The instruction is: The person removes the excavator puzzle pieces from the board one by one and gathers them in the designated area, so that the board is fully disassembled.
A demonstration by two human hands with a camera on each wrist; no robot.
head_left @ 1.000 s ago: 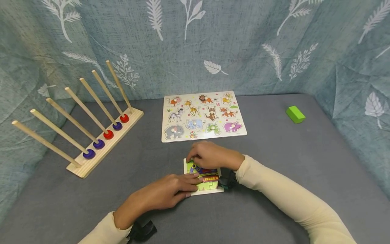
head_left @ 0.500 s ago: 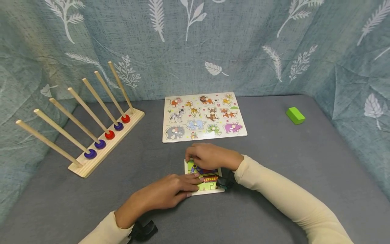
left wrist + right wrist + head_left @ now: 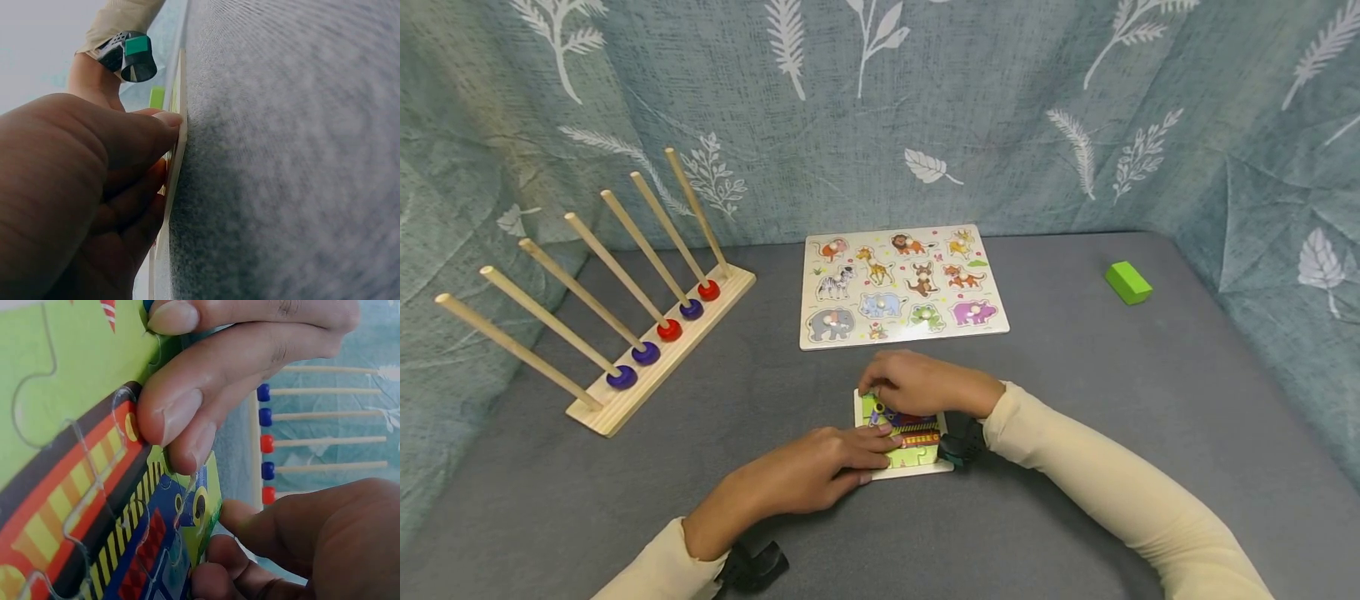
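Observation:
A small jigsaw puzzle (image 3: 917, 457) lies flat in a pale frame, its picture a vehicle on light green. My left hand (image 3: 808, 471) rests on the puzzle's left part with nearly straight fingers, and in the left wrist view its thumb (image 3: 165, 119) touches the frame's edge. Over the puzzle's far side, my right hand (image 3: 917, 382) has its fingers curled down at the far left corner. In the right wrist view, its thumb and fingers pinch a green-edged puzzle piece (image 3: 212, 478) there. The right hand hides part of the puzzle's far half.
An animal peg puzzle board (image 3: 902, 329) lies behind the small puzzle. To the left stands a wooden rack (image 3: 662, 362) of upright dowels, with red and purple beads at the bases of several. A green block (image 3: 1127, 282) lies at the far right. A leaf-patterned cloth (image 3: 985, 100) hangs behind.

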